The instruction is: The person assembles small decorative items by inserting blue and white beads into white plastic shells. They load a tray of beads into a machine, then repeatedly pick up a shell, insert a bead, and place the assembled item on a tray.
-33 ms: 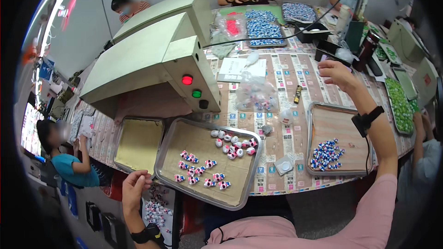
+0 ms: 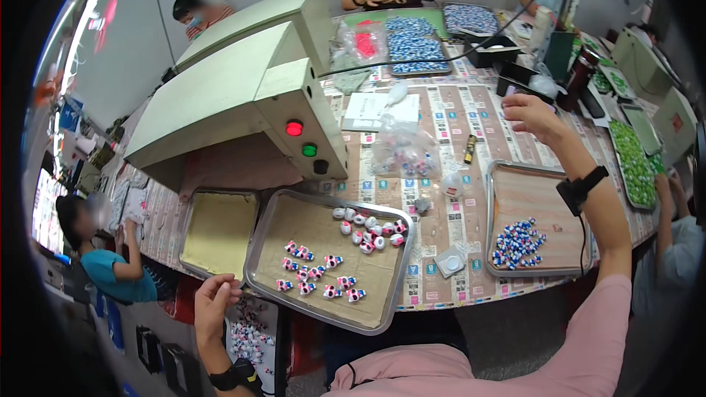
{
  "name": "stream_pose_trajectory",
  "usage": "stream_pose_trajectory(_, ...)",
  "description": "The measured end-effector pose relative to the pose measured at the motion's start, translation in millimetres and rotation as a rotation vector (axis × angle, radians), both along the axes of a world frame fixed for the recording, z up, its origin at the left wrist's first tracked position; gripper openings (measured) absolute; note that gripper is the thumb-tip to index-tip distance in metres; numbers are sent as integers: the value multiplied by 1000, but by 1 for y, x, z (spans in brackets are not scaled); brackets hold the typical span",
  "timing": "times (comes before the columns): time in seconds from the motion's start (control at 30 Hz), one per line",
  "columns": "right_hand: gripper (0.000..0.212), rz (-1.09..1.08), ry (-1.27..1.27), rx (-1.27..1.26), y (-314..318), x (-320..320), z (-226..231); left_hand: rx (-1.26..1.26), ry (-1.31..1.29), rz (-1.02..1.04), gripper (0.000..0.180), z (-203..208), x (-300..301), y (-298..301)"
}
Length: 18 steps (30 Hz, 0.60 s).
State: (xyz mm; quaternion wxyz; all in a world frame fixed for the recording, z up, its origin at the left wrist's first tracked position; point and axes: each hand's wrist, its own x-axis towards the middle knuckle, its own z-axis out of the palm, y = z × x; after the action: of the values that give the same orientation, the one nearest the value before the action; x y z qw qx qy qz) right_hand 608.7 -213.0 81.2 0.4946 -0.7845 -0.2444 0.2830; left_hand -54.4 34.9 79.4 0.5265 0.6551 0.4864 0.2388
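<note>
My left hand point(image 2: 213, 301) is at the near-left corner of a metal tray point(image 2: 368, 298), its fingers curled on the rim. The tray carries several small pink, white and blue figurines point(image 2: 323, 276) and a cluster of rounder pieces point(image 2: 368, 231). My right hand point(image 2: 533, 117), with a black band on its wrist, is raised over the far right of the table with its fingers loosely apart and nothing visible in it. Below that arm, a second metal tray point(image 2: 522, 191) has a pile of blue and white pieces point(image 2: 518, 242).
A pale green machine point(image 2: 243, 95) with red and green buttons fills the left of the table, and a yellow-lined tray point(image 2: 217, 231) sits under its outlet. Clear plastic bags point(image 2: 401, 151), a white sheet and dark boxes lie mid-table. Other people work at the far side and both sides.
</note>
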Motion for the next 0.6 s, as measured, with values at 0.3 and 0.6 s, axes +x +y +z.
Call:
stream_pose_trajectory(0.3, 47, -72, 18, 21, 25, 11, -5, -12, -71, 113, 22, -15, -45, -15)
stream_pose_trajectory(0.6, 40, -221, 102, 135, 54, 41, -16, -33, -74, 248, 23, -7, -71, -33)
